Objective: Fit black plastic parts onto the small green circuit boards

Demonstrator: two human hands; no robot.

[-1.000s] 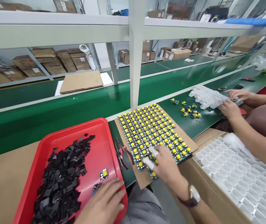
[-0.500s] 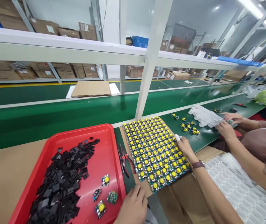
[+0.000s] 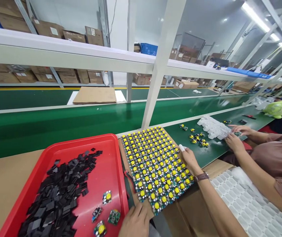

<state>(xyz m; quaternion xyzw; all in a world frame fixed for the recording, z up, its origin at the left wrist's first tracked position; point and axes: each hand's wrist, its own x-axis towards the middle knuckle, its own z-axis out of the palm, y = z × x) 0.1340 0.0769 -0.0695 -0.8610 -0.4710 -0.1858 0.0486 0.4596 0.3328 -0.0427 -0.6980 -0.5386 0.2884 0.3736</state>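
Observation:
A cardboard sheet (image 3: 122, 152) bears dense rows of small circuit boards (image 3: 155, 164), each with a yellow component on top. My right hand (image 3: 189, 158), one finger wrapped in white, grips the sheet's right edge. At the near left corner, my left hand (image 3: 136, 220) is closed on the cardboard, its fingers curled over the edge. Red-handled pliers (image 3: 130, 179) lie along the sheet's left side, mostly covered by it. Close by on the left stands a red tray (image 3: 106, 164) with a heap of black plastic pieces (image 3: 59, 187) and several loose circuit boards (image 3: 113, 216).
A co-worker's hands (image 3: 237, 138) work at the right beside translucent white pieces (image 3: 213, 126) and loose boards (image 3: 199, 140). A white post (image 3: 153, 89) rises just behind the sheet. White compartment trays (image 3: 249, 204) sit low at the right.
Both hands have shifted the cardboard sheet left, closer to the red tray. It now hides most of the pliers. My view has turned slightly right.

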